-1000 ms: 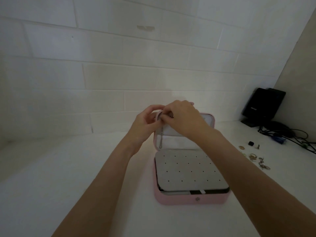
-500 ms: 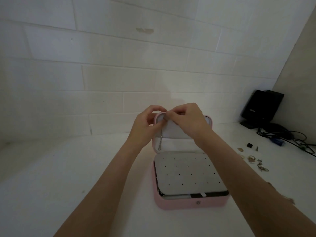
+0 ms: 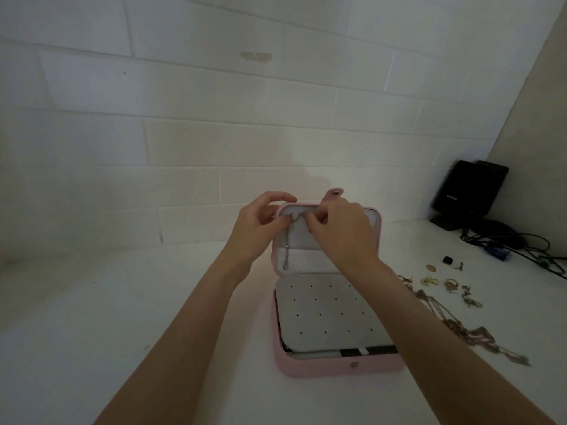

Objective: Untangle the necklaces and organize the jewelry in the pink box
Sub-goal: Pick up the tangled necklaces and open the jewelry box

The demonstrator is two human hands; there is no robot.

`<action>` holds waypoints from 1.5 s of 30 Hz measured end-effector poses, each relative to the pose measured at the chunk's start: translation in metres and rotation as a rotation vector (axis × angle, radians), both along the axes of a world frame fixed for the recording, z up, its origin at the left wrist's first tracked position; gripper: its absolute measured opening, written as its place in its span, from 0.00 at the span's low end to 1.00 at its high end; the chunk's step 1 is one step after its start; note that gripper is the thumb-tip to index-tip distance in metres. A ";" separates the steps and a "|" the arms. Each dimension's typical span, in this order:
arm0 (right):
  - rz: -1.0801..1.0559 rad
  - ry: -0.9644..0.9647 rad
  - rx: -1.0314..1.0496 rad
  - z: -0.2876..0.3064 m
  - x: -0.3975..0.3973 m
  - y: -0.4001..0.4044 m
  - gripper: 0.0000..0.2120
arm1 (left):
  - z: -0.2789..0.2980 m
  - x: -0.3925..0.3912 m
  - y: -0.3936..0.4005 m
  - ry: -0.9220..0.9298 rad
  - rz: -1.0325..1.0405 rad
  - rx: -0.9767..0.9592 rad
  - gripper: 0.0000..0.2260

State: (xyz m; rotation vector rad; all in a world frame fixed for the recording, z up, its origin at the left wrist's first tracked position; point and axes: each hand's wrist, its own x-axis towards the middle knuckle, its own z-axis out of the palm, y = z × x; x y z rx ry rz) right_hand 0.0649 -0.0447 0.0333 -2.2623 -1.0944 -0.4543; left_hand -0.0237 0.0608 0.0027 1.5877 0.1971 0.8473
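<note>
The pink box [image 3: 322, 368] lies open on the white table, its lid [image 3: 376, 223] standing upright at the back. A grey perforated pad [image 3: 331, 317] covers the base. A silver chain necklace [image 3: 287, 246] hangs down the left side of the lid's lining. My left hand [image 3: 257, 228] pinches its top end at the lid's upper left. My right hand [image 3: 340, 231] pinches the chain just beside it, near a small hook. More tangled necklaces [image 3: 466, 332] lie on the table right of the box, partly behind my right forearm.
Several small earrings and rings [image 3: 451, 285] are scattered at the right. A black device [image 3: 469, 191] with cables [image 3: 515, 250] stands in the far right corner. A white brick wall runs close behind the box.
The view has dropped slightly, bringing the tangled necklaces into sight. Both hands stay at the lid's top left, fingers shifting a little on the chain.
</note>
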 end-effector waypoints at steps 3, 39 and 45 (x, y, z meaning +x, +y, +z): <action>0.031 0.006 -0.086 -0.013 -0.003 -0.003 0.16 | 0.000 -0.001 0.001 0.008 0.002 0.023 0.10; 0.162 0.577 0.196 0.022 -0.003 -0.010 0.11 | -0.004 0.008 -0.033 0.086 0.111 -0.161 0.22; 0.198 0.556 0.133 0.010 -0.002 -0.007 0.12 | 0.003 0.004 -0.037 0.098 0.086 -0.168 0.24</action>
